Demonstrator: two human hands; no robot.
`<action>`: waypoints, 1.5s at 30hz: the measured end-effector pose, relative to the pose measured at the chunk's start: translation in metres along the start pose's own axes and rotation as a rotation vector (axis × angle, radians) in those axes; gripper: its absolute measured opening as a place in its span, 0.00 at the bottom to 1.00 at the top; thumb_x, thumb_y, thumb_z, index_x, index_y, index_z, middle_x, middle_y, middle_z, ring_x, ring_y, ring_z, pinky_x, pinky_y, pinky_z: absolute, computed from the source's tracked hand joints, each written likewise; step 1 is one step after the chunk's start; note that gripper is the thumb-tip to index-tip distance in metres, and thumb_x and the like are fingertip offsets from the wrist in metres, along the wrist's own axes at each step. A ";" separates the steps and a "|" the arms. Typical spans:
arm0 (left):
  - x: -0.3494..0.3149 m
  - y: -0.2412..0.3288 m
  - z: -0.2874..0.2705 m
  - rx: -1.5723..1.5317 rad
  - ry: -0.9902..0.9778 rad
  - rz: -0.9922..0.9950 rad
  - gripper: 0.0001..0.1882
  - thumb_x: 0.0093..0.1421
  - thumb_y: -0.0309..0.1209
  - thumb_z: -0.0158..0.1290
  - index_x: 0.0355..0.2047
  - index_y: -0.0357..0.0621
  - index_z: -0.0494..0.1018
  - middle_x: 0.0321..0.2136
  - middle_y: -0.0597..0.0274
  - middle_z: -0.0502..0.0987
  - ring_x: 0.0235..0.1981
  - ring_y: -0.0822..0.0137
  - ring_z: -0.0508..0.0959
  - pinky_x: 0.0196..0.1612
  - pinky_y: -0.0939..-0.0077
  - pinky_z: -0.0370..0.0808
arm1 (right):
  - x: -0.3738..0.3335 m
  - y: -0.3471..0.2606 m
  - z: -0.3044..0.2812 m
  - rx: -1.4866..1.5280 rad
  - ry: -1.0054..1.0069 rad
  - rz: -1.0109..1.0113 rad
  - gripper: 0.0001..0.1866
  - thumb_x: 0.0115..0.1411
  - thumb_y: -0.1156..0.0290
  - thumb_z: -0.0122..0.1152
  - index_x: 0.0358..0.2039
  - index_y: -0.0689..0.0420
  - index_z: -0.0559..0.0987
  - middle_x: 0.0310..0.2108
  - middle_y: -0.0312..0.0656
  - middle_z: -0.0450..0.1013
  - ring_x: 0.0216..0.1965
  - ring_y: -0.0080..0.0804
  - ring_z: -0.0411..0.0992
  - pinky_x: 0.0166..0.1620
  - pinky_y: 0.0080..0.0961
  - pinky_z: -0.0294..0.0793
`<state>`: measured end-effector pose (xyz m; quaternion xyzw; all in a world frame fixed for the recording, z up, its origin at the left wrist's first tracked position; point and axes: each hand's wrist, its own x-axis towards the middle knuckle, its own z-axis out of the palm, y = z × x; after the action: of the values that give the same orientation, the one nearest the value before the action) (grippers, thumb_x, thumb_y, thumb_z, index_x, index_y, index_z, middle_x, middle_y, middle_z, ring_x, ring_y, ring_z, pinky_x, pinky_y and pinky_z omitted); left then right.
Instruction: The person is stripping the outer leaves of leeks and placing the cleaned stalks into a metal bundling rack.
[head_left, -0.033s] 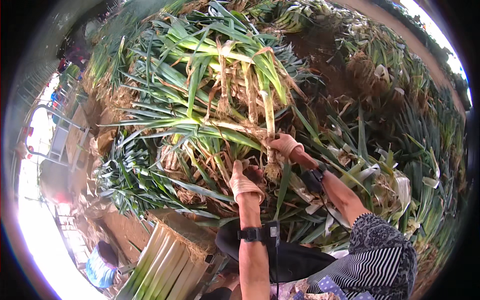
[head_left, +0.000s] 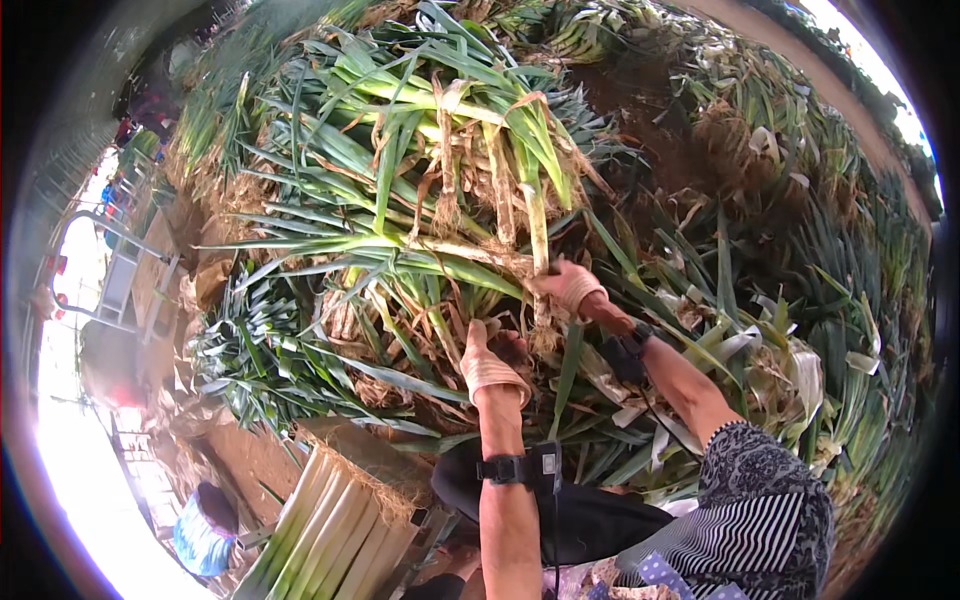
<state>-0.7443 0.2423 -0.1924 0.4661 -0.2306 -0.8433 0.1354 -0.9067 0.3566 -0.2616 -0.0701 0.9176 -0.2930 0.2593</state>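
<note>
A loose heap of leeks [head_left: 400,190] with green leaves, dry brown outer leaves and stringy roots lies before me. My right hand [head_left: 568,287], its palm wrapped in a pale band, is closed on the lower stem of a leek [head_left: 538,225]; its roots hang just below the fingers. My left hand [head_left: 490,365], likewise wrapped, is nearer to me, low at the heap's edge. Its thumb points away from me beside a pale leek stalk [head_left: 443,335]. The other fingers curl in shadow, and what they hold, if anything, is hidden.
Trimmed leeks with white stems [head_left: 325,530] lie stacked at lower left beside a brown board [head_left: 365,460]. Stripped leaves [head_left: 740,350] are piled on the right, with more leeks beyond. A blue-white container [head_left: 203,530] and a metal-framed chair [head_left: 115,270] stand at left.
My right hand has shifted very slightly, and the roots below it have moved a little. My left hand stays almost where it was.
</note>
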 end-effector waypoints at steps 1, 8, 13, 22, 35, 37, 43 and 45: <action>0.002 0.002 -0.004 -0.016 0.023 0.005 0.17 0.61 0.44 0.48 0.27 0.43 0.71 0.18 0.58 0.73 0.18 0.61 0.73 0.21 0.69 0.73 | -0.006 -0.011 -0.006 0.088 0.129 -0.035 0.29 0.49 0.49 0.61 0.43 0.61 0.75 0.37 0.51 0.75 0.40 0.38 0.74 0.44 0.31 0.71; -0.002 0.019 -0.015 -0.040 -0.046 -0.001 0.16 0.61 0.44 0.47 0.28 0.42 0.70 0.20 0.58 0.72 0.20 0.61 0.71 0.27 0.64 0.70 | 0.090 -0.061 -0.070 0.082 0.536 -0.118 0.46 0.44 0.43 0.63 0.53 0.67 0.64 0.52 0.59 0.63 0.48 0.50 0.67 0.48 0.39 0.70; -0.002 0.007 0.003 -0.050 -0.071 -0.035 0.17 0.61 0.45 0.48 0.30 0.42 0.71 0.21 0.58 0.72 0.22 0.60 0.71 0.29 0.65 0.69 | 0.175 -0.006 -0.085 0.300 0.392 -0.150 0.32 0.47 0.45 0.63 0.29 0.70 0.77 0.23 0.45 0.73 0.26 0.31 0.69 0.33 0.35 0.64; 0.006 0.014 -0.010 -0.088 -0.041 -0.031 0.17 0.60 0.46 0.48 0.28 0.43 0.71 0.20 0.58 0.73 0.20 0.60 0.72 0.26 0.65 0.70 | 0.033 0.037 -0.058 0.626 0.338 -0.158 0.21 0.55 0.60 0.60 0.41 0.64 0.73 0.31 0.36 0.72 0.29 0.23 0.67 0.32 0.17 0.64; -0.009 0.001 0.009 -0.016 -0.049 -0.081 0.16 0.58 0.43 0.52 0.28 0.40 0.73 0.17 0.58 0.74 0.16 0.63 0.73 0.22 0.71 0.71 | -0.140 0.174 -0.079 0.967 0.860 0.266 0.24 0.48 0.61 0.68 0.43 0.59 0.73 0.25 0.38 0.70 0.22 0.26 0.67 0.24 0.23 0.67; -0.007 0.004 0.001 -0.005 -0.011 -0.045 0.16 0.58 0.42 0.52 0.29 0.40 0.74 0.17 0.58 0.74 0.16 0.65 0.72 0.21 0.73 0.70 | -0.123 0.127 -0.079 0.982 0.833 0.070 0.26 0.49 0.64 0.67 0.47 0.59 0.70 0.25 0.37 0.71 0.21 0.23 0.66 0.26 0.19 0.66; -0.001 0.000 0.006 -0.103 0.009 -0.008 0.17 0.56 0.44 0.55 0.30 0.41 0.75 0.17 0.63 0.73 0.14 0.67 0.70 0.20 0.74 0.67 | -0.102 0.062 -0.065 0.434 0.447 -0.358 0.17 0.52 0.67 0.62 0.42 0.59 0.75 0.33 0.37 0.74 0.31 0.25 0.68 0.37 0.20 0.67; 0.002 0.006 -0.002 -0.158 0.020 -0.021 0.17 0.56 0.44 0.54 0.30 0.41 0.74 0.16 0.63 0.72 0.14 0.68 0.70 0.19 0.74 0.67 | -0.115 0.056 -0.045 0.233 0.349 -0.300 0.20 0.53 0.65 0.59 0.45 0.61 0.74 0.39 0.40 0.74 0.43 0.31 0.69 0.50 0.24 0.64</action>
<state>-0.7439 0.2355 -0.1916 0.4649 -0.1570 -0.8555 0.1653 -0.8301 0.4573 -0.2130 -0.1235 0.8877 -0.4398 0.0572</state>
